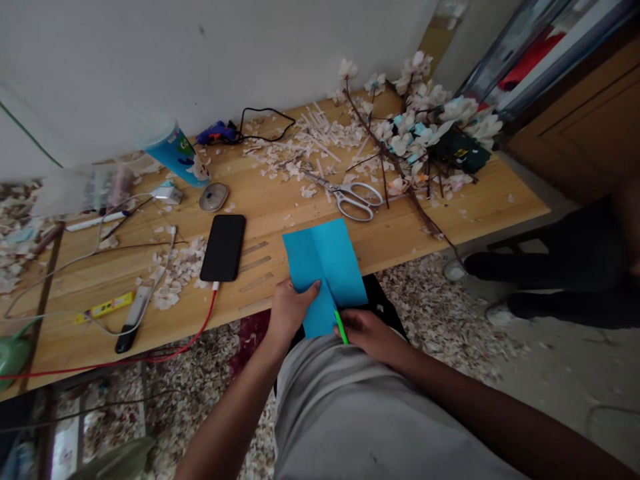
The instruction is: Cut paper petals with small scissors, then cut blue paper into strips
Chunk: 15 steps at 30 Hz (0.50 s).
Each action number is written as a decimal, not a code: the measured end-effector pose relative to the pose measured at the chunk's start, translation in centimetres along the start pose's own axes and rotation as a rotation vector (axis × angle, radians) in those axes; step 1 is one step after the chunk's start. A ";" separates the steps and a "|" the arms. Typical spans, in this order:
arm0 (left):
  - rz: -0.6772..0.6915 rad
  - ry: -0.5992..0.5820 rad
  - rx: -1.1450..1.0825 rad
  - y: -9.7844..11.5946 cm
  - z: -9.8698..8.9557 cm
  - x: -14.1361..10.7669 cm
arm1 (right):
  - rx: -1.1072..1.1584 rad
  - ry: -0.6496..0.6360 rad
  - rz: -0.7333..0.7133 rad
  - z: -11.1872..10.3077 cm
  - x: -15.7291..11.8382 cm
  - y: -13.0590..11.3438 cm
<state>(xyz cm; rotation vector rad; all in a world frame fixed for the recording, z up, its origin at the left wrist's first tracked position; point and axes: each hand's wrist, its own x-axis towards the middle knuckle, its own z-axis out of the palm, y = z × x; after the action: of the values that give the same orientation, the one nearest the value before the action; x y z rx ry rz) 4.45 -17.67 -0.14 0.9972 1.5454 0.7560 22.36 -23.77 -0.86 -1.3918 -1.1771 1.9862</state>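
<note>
A creased sheet of blue paper (343,260) spans the front edge of the wooden table and my lap. My left hand (293,307) grips its left side, thumb on top. In my right hand (367,331) is a bright green tool (341,327), which looks like scissors; its tip is at a slit running up the lower part of the paper. Most of the tool is hidden by the fingers. Beyond the paper lie large silver scissors (350,200), untouched.
The wooden table (265,200) holds a black phone (223,248) with a red cable, a blue cup (177,153), a utility knife (134,319), a yellow tube (105,307), paper scraps and flowering branches (420,133). A person's legs (545,280) show at right.
</note>
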 end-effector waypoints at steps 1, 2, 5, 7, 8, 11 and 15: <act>-0.002 -0.001 -0.004 0.0 0.0 0.0 | -0.006 -0.001 0.001 0.0 0.0 0.0; -0.003 -0.005 -0.013 0.0 0.0 -0.1 | -0.009 0.000 0.001 0.1 0.0 0.0; -0.013 -0.028 -0.049 0.0 0.1 -0.3 | 0.008 0.006 -0.005 0.1 0.1 -0.1; -0.026 -0.042 -0.063 0.1 0.1 -0.5 | 0.026 -0.002 -0.012 0.2 0.2 -0.2; -0.032 -0.045 -0.064 0.3 0.1 -0.5 | 0.027 -0.007 -0.013 0.1 0.2 -0.1; -0.051 -0.071 -0.078 1.1 -0.4 -0.5 | 0.002 -0.006 -0.007 0.1 0.2 0.1; -0.047 -0.082 -0.111 1.9 -0.9 0.0 | -0.048 0.009 -0.004 0.1 0.2 0.3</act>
<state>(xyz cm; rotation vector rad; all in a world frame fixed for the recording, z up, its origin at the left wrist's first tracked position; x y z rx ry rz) 3.93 -16.77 1.75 0.8964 1.4352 0.7511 22.21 -23.85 -1.22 -1.4192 -1.2302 1.9585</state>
